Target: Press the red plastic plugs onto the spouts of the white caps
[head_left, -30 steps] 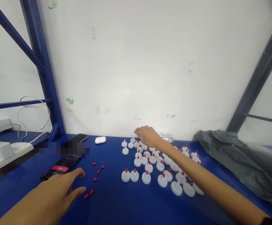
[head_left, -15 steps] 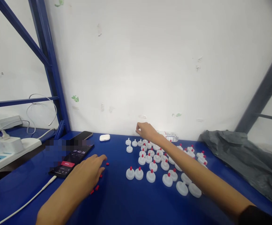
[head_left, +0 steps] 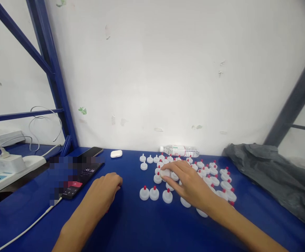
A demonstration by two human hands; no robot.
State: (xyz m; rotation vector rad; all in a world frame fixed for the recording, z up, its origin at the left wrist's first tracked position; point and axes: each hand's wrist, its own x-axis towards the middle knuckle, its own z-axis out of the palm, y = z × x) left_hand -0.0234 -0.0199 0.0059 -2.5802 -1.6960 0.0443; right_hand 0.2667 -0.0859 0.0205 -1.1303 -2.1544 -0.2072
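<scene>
My right hand (head_left: 185,180) is over the middle of a group of white nozzle caps, its thumb and fingers closed round one white nozzle cap (head_left: 165,173). Many of the surrounding caps, such as the nozzle cap at the front left (head_left: 144,193), stand upright with a small red tip on the spout. Several at the back left, among them a bare-spouted nozzle cap (head_left: 143,166), show no red. On the left, my left hand (head_left: 106,187) rests low over the table with curled fingers; what they hold, if anything, is hidden. A bit of red (head_left: 107,211) shows beneath its wrist.
A clear bottle (head_left: 180,151) lies along the wall behind the caps. To the left are a phone with a lit screen (head_left: 85,176), another dark phone (head_left: 94,151), a white case (head_left: 116,154) and a power strip (head_left: 15,171). Grey plastic sheeting (head_left: 270,178) lies at the right.
My right hand has come from the back of the group toward me, now closed round a nozzle cap. My left hand's fingers have curled in, and the small red tips beside it are mostly covered.
</scene>
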